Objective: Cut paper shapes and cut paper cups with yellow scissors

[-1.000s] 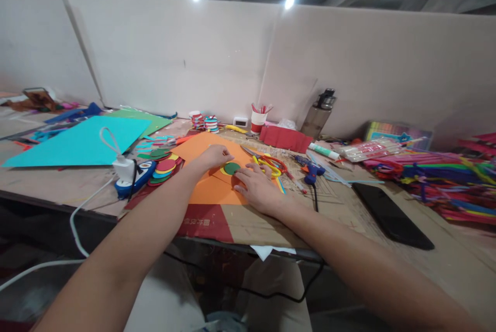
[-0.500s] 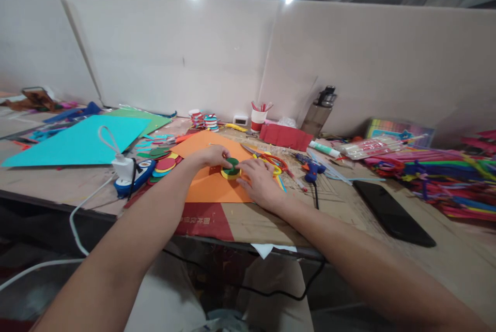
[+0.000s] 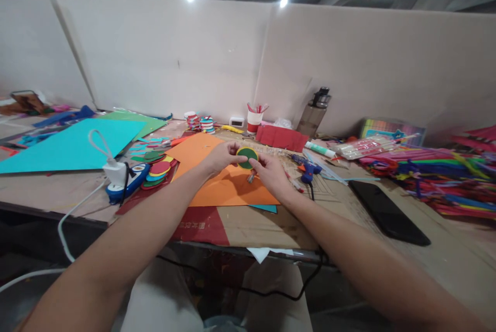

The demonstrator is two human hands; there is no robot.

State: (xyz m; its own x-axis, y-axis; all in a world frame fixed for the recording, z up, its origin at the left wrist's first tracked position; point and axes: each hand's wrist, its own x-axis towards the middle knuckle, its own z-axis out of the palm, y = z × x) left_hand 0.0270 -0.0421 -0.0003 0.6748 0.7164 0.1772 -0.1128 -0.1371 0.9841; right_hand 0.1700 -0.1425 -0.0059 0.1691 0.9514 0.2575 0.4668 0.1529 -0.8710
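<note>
While the left hand (image 3: 220, 156) and right hand (image 3: 271, 172) pinch the green-on-yellow paper disc (image 3: 247, 157) between their fingertips, lifted just above the orange sheet (image 3: 228, 192), aligning the layers seems the step in hand; the next move calls for even pressing.

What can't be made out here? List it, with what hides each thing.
Head view only:
- Back of the green and yellow disc: faces away, pinched between left hand and right hand.
- Contents of the red and white cup: too small.
- Red print on the cardboard: too small, partly under the orange sheet.
- Pile of coloured strips: cut off by the right edge.
</note>
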